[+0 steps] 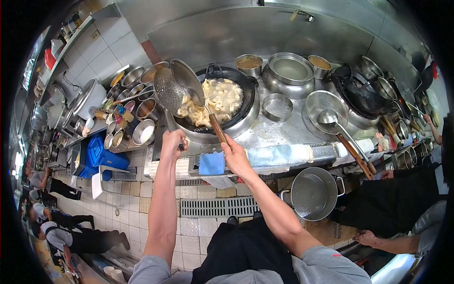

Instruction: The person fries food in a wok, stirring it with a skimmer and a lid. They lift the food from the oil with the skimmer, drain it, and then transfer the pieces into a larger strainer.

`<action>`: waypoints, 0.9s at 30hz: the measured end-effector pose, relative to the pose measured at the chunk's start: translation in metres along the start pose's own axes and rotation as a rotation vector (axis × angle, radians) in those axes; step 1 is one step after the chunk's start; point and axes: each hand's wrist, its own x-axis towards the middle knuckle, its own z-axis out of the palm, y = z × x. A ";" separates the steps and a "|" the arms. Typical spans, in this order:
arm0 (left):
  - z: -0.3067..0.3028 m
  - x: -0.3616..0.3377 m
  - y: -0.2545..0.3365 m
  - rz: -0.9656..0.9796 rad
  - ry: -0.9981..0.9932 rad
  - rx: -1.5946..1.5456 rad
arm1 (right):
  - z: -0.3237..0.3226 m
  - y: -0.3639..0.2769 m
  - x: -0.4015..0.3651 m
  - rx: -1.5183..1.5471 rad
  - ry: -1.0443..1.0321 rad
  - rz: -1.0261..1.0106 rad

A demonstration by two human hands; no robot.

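My left hand is closed around the handle of a perforated skimmer, which is tilted over the left side of the wok. My right hand grips the wooden handle of a wide metal ladle; its bowl leans against the skimmer. Below both tools, a black wok holds bubbling oil. Pale battered pieces float in it, and more lie at the lower edges of the skimmer and ladle. A folded blue cloth lies on the stove edge between my wrists.
Right of the wok stand a metal ring, a large lidded pot and a strainer with a ladle on it. Seasoning bowls crowd the left. A stockpot sits below the counter. A co-worker's arm is at right.
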 end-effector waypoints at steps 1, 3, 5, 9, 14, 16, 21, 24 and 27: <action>0.004 -0.002 0.003 -0.003 0.000 -0.001 | 0.000 0.003 -0.001 -0.007 0.059 -0.087; 0.012 -0.006 0.008 0.081 0.046 0.081 | -0.018 -0.012 0.001 0.051 -0.033 0.054; 0.007 0.004 0.006 0.081 0.008 0.122 | -0.038 -0.018 0.007 0.108 -0.125 0.175; 0.008 0.001 0.007 0.162 0.081 0.215 | -0.081 -0.035 0.009 0.052 0.037 0.343; 0.016 0.047 0.004 0.176 0.074 0.345 | -0.137 0.015 0.082 -0.310 0.162 0.067; 0.031 0.061 0.007 0.173 0.132 0.427 | -0.143 0.013 0.104 -0.393 0.193 -0.008; 0.056 0.107 0.001 0.063 0.100 0.493 | -0.128 0.001 0.122 0.141 0.066 0.498; 0.064 0.115 0.003 -0.003 0.039 0.441 | -0.118 0.010 0.133 0.429 -0.022 0.651; 0.069 0.114 0.006 -0.080 -0.026 0.358 | -0.113 0.013 0.135 0.702 -0.113 0.840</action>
